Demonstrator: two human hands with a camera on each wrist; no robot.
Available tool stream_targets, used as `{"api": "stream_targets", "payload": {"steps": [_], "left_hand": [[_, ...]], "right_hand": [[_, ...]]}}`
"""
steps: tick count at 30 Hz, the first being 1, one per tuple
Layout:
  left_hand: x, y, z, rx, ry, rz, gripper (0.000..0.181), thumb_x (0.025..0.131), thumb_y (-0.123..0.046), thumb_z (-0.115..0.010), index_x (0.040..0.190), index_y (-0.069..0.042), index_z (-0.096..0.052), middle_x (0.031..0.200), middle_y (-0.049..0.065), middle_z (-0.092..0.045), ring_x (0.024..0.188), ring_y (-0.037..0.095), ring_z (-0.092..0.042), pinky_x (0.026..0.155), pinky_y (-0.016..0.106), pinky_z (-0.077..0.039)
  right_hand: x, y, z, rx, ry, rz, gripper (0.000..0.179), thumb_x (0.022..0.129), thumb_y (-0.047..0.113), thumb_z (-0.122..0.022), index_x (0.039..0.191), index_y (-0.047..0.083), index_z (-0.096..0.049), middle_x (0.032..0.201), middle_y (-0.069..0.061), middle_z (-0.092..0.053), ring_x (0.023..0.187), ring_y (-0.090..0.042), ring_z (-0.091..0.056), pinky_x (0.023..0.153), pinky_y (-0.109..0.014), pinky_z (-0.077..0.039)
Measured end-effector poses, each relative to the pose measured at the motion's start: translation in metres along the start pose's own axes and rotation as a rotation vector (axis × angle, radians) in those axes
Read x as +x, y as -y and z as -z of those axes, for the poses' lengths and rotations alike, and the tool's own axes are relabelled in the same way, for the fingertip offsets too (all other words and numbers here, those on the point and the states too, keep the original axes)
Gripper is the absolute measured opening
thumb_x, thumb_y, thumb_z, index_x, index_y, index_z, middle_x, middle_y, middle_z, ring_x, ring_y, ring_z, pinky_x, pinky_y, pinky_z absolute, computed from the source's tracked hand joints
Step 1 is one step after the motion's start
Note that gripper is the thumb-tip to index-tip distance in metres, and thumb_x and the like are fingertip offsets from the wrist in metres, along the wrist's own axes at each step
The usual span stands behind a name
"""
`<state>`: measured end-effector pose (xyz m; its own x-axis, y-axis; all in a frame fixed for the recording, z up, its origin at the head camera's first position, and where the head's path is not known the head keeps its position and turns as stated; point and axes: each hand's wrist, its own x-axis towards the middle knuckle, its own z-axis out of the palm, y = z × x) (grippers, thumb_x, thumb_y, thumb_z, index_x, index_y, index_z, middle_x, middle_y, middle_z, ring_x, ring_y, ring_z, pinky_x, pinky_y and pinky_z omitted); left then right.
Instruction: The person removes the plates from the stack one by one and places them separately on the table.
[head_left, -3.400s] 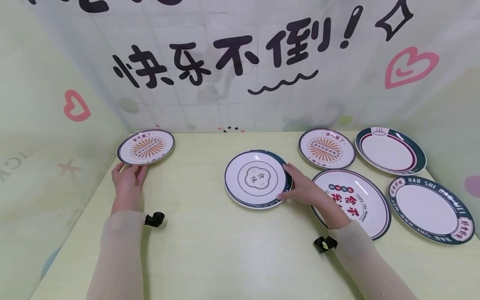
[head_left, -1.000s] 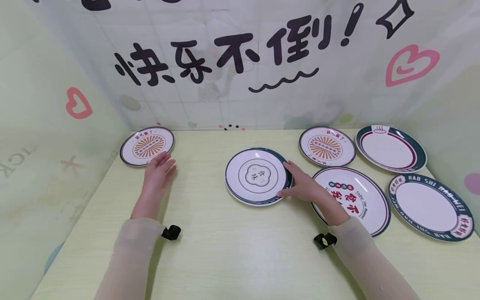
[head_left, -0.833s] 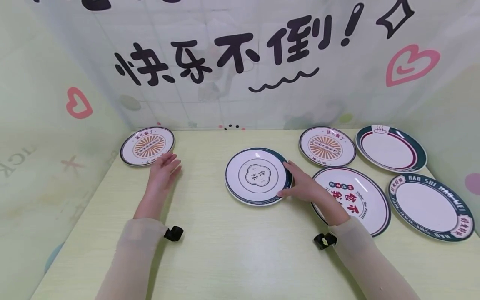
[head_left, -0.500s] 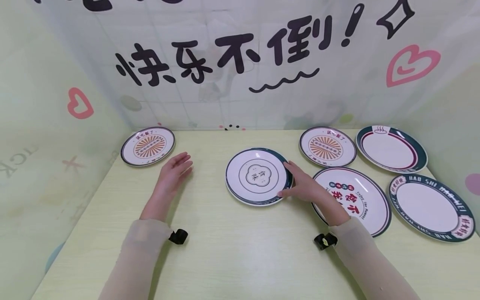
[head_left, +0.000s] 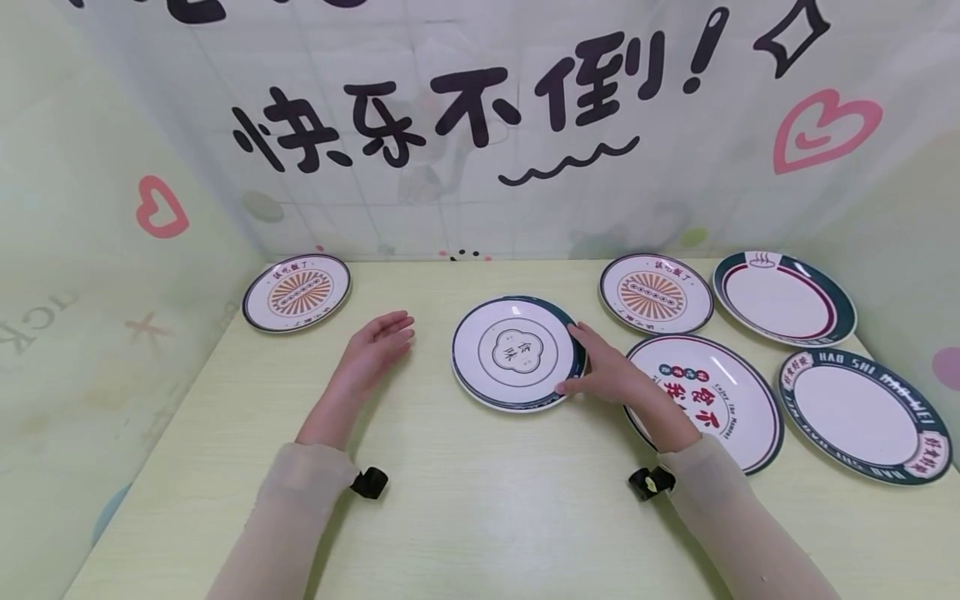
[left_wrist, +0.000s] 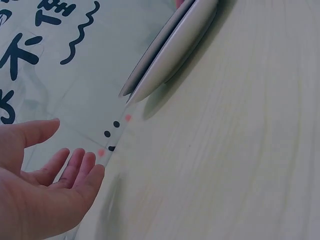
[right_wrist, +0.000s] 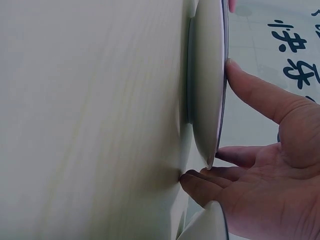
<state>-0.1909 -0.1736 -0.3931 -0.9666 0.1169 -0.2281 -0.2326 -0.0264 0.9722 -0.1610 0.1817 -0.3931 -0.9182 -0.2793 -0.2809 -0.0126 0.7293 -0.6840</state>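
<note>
Near the middle of the table lies a white plate (head_left: 517, 354) with a flower-shaped emblem, stacked on another plate whose teal rim (head_left: 559, 313) shows at the right. My right hand (head_left: 603, 371) grips the stack's right edge, thumb and fingers apart along the rim. Two plate edges, one over the other, show in the left wrist view as a stack (left_wrist: 177, 52). My left hand (head_left: 375, 350) is raised left of the stack, touching nothing, fingers loosely extended. At the back left sits a small plate (head_left: 297, 293) with an orange sunburst.
On the right are a matching sunburst plate (head_left: 656, 293), a teal-rimmed plate (head_left: 780, 300), a large plate with red characters (head_left: 720, 392) partly behind my right forearm, and an oval plate with lettered rim (head_left: 855, 412). Printed walls (head_left: 450, 208) enclose the table's back and sides.
My left hand has let go of the back-left sunburst plate and moved right, towards the middle stack. The right hand and the plates have stayed in place.
</note>
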Motion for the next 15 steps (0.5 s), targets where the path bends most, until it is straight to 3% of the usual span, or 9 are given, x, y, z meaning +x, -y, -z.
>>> {"api": "stream_targets", "payload": {"steps": [8,15], "left_hand": [[-0.002,0.003,-0.01,0.07,0.041,-0.007,0.055,0.101,-0.008,-0.053,0.152,-0.002,-0.034,0.157,0.016,-0.041,0.14,0.027,-0.047,0.105,0.018,-0.049],[-0.002,0.007,-0.015,0.112,0.075,-0.037,0.055,0.1,-0.008,-0.055,0.151,0.0,-0.036,0.156,0.019,-0.042,0.143,0.032,-0.043,0.1,0.014,-0.05]], "right_hand": [[0.0,0.0,0.0,0.01,0.003,0.001,0.099,0.087,0.027,-0.077,0.16,0.003,-0.013,0.167,-0.023,-0.001,0.154,-0.044,-0.004,0.126,-0.058,-0.011],[-0.001,0.001,0.0,0.014,0.002,-0.004,0.099,0.087,0.026,-0.077,0.16,0.003,-0.013,0.167,-0.023,-0.001,0.154,-0.044,-0.004,0.126,-0.058,-0.011]]}}
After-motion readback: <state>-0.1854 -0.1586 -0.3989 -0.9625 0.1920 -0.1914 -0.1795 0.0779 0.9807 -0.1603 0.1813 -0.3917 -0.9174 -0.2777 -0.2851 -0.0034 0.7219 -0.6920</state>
